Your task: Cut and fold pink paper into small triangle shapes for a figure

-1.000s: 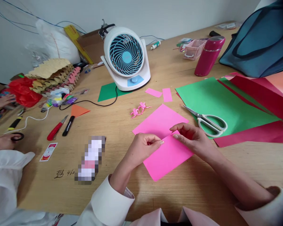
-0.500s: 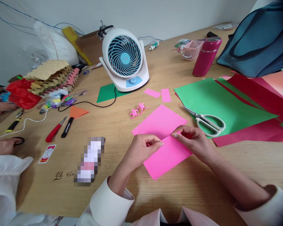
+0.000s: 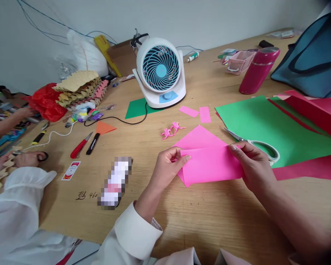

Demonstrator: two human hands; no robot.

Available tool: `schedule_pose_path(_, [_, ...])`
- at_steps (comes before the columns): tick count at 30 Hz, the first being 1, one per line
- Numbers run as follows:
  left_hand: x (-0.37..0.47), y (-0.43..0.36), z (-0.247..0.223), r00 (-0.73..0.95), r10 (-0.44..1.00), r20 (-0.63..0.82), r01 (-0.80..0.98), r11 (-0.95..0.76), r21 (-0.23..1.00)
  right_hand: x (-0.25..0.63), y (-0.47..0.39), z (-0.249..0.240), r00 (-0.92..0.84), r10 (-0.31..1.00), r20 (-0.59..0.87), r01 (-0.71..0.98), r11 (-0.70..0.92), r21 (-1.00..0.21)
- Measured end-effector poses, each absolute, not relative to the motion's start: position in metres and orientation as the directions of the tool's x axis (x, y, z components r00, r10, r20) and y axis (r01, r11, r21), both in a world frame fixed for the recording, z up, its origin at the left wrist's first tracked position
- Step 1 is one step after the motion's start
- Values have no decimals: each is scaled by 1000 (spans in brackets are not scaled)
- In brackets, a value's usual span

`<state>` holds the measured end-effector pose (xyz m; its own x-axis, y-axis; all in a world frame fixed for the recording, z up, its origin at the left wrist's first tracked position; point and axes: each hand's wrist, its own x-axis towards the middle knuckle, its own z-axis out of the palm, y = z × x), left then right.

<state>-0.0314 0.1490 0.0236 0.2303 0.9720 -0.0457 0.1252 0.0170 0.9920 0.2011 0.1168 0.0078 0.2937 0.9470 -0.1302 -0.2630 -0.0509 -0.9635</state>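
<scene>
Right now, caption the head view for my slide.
Left hand and right hand hold pink paper; scissors and green paper lie nearby.

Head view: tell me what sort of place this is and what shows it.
Probably a shared paper-craft workspace; whether workshop, classroom or home, I can't tell. Pink paper is being handled, scissors lie partly on a green sheet, and another person's hand shows at left.

Bright pink paper point(image 3: 211, 165), edges pinched
</scene>
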Motion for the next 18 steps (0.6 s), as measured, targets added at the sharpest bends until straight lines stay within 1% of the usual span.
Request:
schedule_pose_path(5, [-32,149,22,191,980,-49,147,20,989,200,117,8,282,950,-134,-295,-46,-954])
schedule_pose_path(10, [-32,149,23,176,983,-54,169,24,985,201,116,8,258,951,-169,-323,-80,-943])
schedule_pose_path(12, [-32,149,24,173,983,-54,176,23,984,201,116,8,249,955,-163,-295,-86,-952])
schedule_pose_path(16, [-32,148,27,161,985,-54,172,26,985,202,116,7,243,964,-105,-164,-66,-984])
schedule_pose_path(18, [-31,148,28,156,986,-51,167,25,986,202,116,7,238,967,-96,-141,-64,-988])
